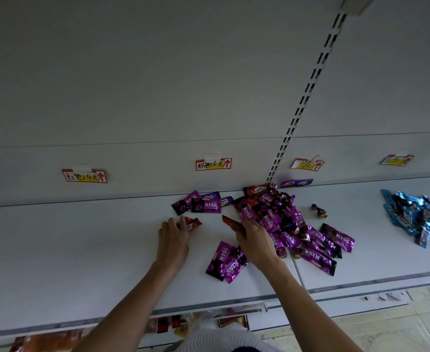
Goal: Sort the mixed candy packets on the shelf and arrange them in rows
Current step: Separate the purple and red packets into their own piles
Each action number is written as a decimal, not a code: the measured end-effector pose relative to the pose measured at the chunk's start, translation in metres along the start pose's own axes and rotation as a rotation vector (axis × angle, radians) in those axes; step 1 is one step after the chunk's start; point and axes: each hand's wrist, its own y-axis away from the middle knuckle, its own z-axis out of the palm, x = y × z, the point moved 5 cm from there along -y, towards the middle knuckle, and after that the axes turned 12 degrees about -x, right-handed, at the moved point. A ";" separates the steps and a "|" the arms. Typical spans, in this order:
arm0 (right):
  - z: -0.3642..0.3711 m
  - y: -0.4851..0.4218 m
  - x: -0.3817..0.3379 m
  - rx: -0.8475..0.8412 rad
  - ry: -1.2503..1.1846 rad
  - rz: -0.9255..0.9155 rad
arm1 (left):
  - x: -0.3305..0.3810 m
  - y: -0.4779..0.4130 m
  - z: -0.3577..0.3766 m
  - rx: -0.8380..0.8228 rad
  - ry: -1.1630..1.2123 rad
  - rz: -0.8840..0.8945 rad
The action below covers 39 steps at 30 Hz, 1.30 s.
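Two hands work on a smooth white metal shelf (69, 250). The left hand (173, 237) lies nearly flat, its straight fingers touching a glossy red packet (193, 223). The right hand (255, 240) pinches a dark red packet (231, 222) beside the crinkled purple foil heap (285, 219). Two purple packets (226, 260) lie nearer. Shiny blue packets (417, 217) are piled at the far right.
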 end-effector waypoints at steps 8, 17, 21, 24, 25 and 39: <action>-0.011 0.023 -0.007 0.203 -0.245 -0.125 | -0.013 0.027 -0.014 0.012 0.424 -0.046; -0.020 0.072 -0.062 0.121 -0.437 -0.225 | -0.022 0.118 -0.055 0.119 1.199 -0.167; -0.020 0.105 -0.080 0.035 -0.478 -0.231 | -0.026 0.172 -0.063 0.244 1.425 -0.238; -0.010 0.121 -0.089 -0.012 -0.492 -0.242 | -0.036 0.201 -0.060 0.300 1.511 -0.311; -0.004 0.125 -0.091 -0.040 -0.498 -0.242 | -0.040 0.208 -0.058 0.304 1.514 -0.337; 0.098 0.084 -0.208 -0.060 -0.479 -0.248 | -0.172 0.198 -0.064 0.084 1.584 -0.413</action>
